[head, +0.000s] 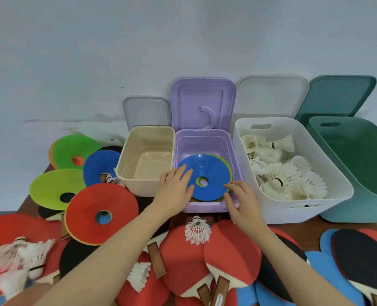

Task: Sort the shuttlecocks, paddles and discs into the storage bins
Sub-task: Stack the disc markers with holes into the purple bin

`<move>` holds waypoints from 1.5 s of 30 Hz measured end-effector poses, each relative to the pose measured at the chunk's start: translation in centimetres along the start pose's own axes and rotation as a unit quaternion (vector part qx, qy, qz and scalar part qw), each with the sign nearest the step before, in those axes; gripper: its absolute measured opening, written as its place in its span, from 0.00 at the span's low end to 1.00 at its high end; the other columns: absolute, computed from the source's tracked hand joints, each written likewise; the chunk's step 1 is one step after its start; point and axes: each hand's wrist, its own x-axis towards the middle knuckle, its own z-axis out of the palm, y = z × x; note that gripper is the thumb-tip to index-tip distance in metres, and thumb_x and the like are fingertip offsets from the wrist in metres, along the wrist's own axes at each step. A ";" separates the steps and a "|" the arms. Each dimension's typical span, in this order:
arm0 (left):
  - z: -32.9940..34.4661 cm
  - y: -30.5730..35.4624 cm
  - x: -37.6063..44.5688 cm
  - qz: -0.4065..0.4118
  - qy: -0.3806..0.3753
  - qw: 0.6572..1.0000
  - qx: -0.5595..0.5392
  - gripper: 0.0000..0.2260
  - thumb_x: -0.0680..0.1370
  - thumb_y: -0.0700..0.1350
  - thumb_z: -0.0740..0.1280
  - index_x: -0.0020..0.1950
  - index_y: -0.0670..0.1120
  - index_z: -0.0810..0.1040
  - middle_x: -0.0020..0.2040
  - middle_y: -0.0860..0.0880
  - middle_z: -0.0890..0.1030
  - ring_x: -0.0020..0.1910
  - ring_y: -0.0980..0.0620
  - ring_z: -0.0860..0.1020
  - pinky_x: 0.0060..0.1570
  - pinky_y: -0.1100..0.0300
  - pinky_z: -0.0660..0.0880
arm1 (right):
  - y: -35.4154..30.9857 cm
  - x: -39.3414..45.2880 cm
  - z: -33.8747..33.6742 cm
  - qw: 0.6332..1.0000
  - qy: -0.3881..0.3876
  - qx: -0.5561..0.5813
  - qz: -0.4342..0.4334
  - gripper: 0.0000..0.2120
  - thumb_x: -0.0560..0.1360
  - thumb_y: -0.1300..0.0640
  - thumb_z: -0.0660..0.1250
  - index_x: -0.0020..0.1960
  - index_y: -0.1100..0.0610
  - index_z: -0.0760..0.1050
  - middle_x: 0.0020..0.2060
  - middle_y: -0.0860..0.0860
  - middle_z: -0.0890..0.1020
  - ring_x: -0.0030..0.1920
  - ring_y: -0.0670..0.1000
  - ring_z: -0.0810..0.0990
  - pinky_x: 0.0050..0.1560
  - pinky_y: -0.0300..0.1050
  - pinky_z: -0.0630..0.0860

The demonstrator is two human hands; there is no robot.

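Your left hand (176, 188) lies with straight fingers on the left edge of the round blue plastic disc with a centre hole (207, 181), pressing it flat. Your right hand (242, 202) has its fingers relaxed and slightly bent, the tips touching the disc's right edge; it grasps nothing. The disc is on top of a small stack of green and yellow discs inside the lilac plastic bin with its hinged lid up (207, 149).

Left of that bin stands a cream plastic bin (146, 160); right of it is a white plastic bin (293, 168) that holds many white feather shuttlecocks (280, 180), and further right a dark green plastic bin (357, 164).

On the brown tabletop (315, 228) near you lie red and black rubber paddles with wooden handles (207, 259), one loose shuttlecock (197, 231), and at the left a red disc (101, 214), a lime-green disc (57, 188) and another blue disc (101, 167). Behind everything is a pale grey wall (183, 40).
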 end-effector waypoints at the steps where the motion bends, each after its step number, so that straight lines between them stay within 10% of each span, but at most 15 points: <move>1: 0.0 0.2 -0.7 0.009 0.007 1.000 -0.006 0.23 0.81 0.52 0.53 0.76 0.49 0.57 0.76 0.49 0.57 0.73 0.49 0.55 0.68 0.55 0.52 | -0.3 -0.8 -0.3 1.000 0.013 0.010 -0.006 0.17 0.76 0.51 0.59 0.56 0.61 0.77 0.52 0.52 0.77 0.54 0.49 0.74 0.56 0.40 0.69; 6: 0.5 0.7 -5.1 0.094 0.082 0.990 -0.062 0.21 0.76 0.51 0.54 0.63 0.45 0.75 0.60 0.46 0.76 0.59 0.47 0.71 0.57 0.54 0.65 | 0.0 -5.3 -0.3 0.998 0.046 -0.020 0.026 0.15 0.75 0.50 0.60 0.53 0.59 0.77 0.49 0.49 0.78 0.50 0.49 0.75 0.52 0.41 0.71; 13: 4.3 1.0 -8.8 0.119 0.051 0.989 -0.075 0.14 0.74 0.49 0.59 0.55 0.47 0.79 0.50 0.50 0.79 0.51 0.52 0.70 0.48 0.60 0.66 | 2.6 -8.8 1.3 0.969 -0.063 -0.152 0.184 0.29 0.73 0.49 0.68 0.71 0.55 0.64 0.68 0.55 0.67 0.66 0.59 0.67 0.64 0.58 0.63; 17: 6.6 0.8 -9.8 0.093 -0.031 0.992 -0.075 0.17 0.74 0.52 0.57 0.55 0.48 0.80 0.60 0.47 0.77 0.57 0.46 0.75 0.51 0.52 0.73 | 3.3 -9.1 2.0 0.973 -0.065 -0.137 0.172 0.20 0.75 0.57 0.66 0.66 0.56 0.71 0.65 0.53 0.72 0.64 0.56 0.71 0.63 0.53 0.62; 26: 8.2 0.5 -8.9 0.055 -0.102 0.987 -0.112 0.24 0.80 0.51 0.58 0.75 0.48 0.59 0.75 0.51 0.59 0.72 0.51 0.60 0.68 0.57 0.57 | 5.1 -8.3 2.1 0.981 0.016 -0.171 0.089 0.09 0.67 0.70 0.71 0.45 0.60 0.80 0.44 0.54 0.80 0.44 0.59 0.78 0.49 0.39 0.58; 45: 0.5 2.0 -10.5 0.066 0.214 0.942 -0.249 0.26 0.70 0.59 0.67 0.56 0.40 0.78 0.50 0.47 0.78 0.47 0.52 0.76 0.45 0.57 0.73 | -3.7 -9.0 -3.2 0.985 0.126 -0.121 -0.003 0.12 0.75 0.52 0.57 0.45 0.57 0.77 0.44 0.51 0.77 0.45 0.54 0.76 0.47 0.39 0.58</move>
